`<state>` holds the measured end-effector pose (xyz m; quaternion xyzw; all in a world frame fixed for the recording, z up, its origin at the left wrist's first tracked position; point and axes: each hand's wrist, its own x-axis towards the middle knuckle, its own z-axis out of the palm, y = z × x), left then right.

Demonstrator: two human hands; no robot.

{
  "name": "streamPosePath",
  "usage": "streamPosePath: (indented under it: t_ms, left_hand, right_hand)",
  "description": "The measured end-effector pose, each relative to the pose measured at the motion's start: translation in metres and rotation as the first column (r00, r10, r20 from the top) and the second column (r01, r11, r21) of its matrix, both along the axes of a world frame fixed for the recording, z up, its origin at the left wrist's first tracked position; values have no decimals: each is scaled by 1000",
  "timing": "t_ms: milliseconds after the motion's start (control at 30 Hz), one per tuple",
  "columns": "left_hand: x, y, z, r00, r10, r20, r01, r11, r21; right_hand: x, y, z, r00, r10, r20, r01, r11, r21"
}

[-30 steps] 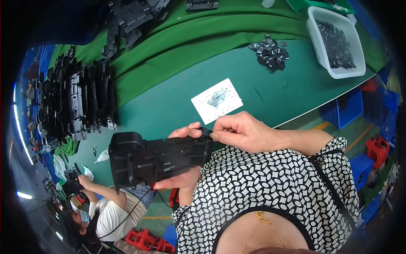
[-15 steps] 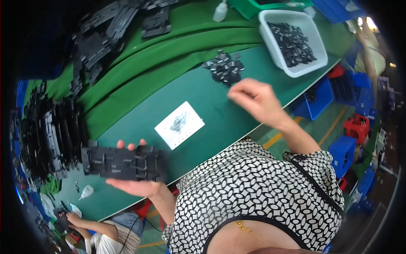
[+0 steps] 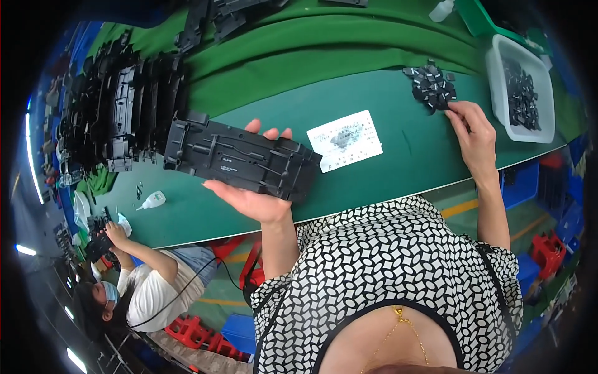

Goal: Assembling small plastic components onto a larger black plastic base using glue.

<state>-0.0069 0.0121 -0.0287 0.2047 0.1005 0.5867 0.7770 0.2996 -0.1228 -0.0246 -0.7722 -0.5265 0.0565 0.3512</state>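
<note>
Black plastic tray [image 3: 240, 159] is left of centre in the frame, held up above the green tabletop [image 3: 386, 177], ribbed face to camera, slightly tilted down to the right. Left hand [image 3: 265, 206] grasps it from beneath: thumb along the lower edge, fingertips showing past the upper edge. Right hand [image 3: 476, 128] is out at the right of the frame, fingertips drawn together at the lower edge of a heap of small black pieces [image 3: 431, 87]. Can't tell if a piece is pinched; contact point is too small and dark.

Around them: white card [image 3: 367, 132] with dark marks, flat, mid-frame, just beside the tray's right end in this view. White tub [image 3: 529, 134] at upper right, more small dark pieces inside. Row of black plastic parts [image 3: 124, 106] packed close together at upper left, and more dark parts [image 3: 230, 20] on the green cloth [image 3: 299, 53] at the top. White squeeze bottle [image 3: 154, 199] lying at lower left of the tabletop; another bottle [image 3: 442, 10] at the top right. Co-worker [image 3: 159, 283] at lower left, hands on a dark part.

Progress: looks like mid-work, with one tray in hand. Heap and tub both well stocked, so plenty of loose pieces remain. Whether any small piece already sits on the held tray isn't clear, nor whether the packed row is finished or waiting.
</note>
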Motion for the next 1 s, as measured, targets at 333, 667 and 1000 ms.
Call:
streamPosePath:
  t_ms: [333,667,1000]
  left_hand:
    - [-9,15,12,996,-95,-1,95,995,42]
    - [-7,10,-2,987,-2,-159,-1,1000,-18]
    - [-6,15,-6,993,23,-118,-32,997,-77]
  right_hand:
    - [-29,9,25,384,-47,-922,45,998,-32]
    - [-40,21,28,148,-71,-986,-85,993,-84]
    - [-87,57,18,854,520,-21,-514,849,126]
